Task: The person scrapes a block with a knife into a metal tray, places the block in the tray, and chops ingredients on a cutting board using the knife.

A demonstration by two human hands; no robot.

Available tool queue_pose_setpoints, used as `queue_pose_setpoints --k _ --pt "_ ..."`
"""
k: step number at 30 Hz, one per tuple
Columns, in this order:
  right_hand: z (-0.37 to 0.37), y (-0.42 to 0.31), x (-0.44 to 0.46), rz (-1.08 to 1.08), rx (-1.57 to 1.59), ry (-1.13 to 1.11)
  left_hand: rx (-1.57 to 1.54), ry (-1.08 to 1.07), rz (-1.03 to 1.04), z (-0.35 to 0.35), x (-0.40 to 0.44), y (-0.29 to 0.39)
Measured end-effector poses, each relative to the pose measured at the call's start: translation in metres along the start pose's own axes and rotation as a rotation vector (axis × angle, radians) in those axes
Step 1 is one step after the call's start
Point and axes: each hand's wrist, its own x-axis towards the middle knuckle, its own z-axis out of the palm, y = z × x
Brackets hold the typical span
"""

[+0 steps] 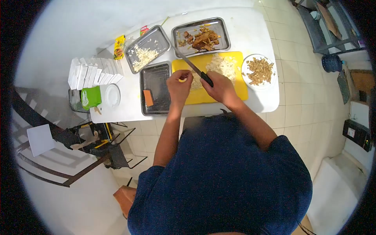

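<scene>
A knife with a black handle [206, 79] is gripped in my right hand [221, 87], its blade slanting up and left over the yellow cutting board [241, 92]. My left hand [180, 84] is at the board's left edge, thumb and fingers pinched together; what they hold, if anything, is too small to tell. Pale chopped pieces [223, 66] are heaped on the board beyond my right hand, with more between my hands. A dark metal tray [156, 84] holding an orange scraper-like piece [148, 98] lies just left of my left hand.
Behind are a tray of pale bits [144, 56] and a tray of browned food [203, 39]. A plate of brown pieces [259, 71] sits right. White boxes [92, 72], a green pack [91, 96] and a yellow packet [119, 47] are left. A chair [117, 154] stands below the table.
</scene>
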Motion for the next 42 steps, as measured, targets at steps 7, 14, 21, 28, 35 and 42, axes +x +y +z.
queue_pose_setpoints --k 7,14,21,28,35,42 --pt "-0.006 -0.004 0.011 -0.003 -0.033 -0.016 -0.005 -0.022 -0.003 0.001 0.006 0.011" --pt "-0.004 0.0 0.002 0.006 -0.026 -0.043 -0.015 -0.002 0.036 0.002 0.008 0.004" --pt "0.001 0.016 -0.026 -0.002 -0.014 -0.048 -0.013 0.04 0.038 -0.002 0.01 0.009" --pt "0.004 0.032 -0.042 0.072 0.067 -0.016 -0.308 0.074 -0.232 -0.01 0.011 0.002" --pt "-0.004 0.029 -0.043 0.051 0.095 0.084 -0.924 0.186 -0.65 -0.02 0.009 -0.018" --pt "0.003 0.045 -0.045 0.187 0.288 0.063 -0.736 0.08 -0.651 -0.015 -0.005 -0.037"
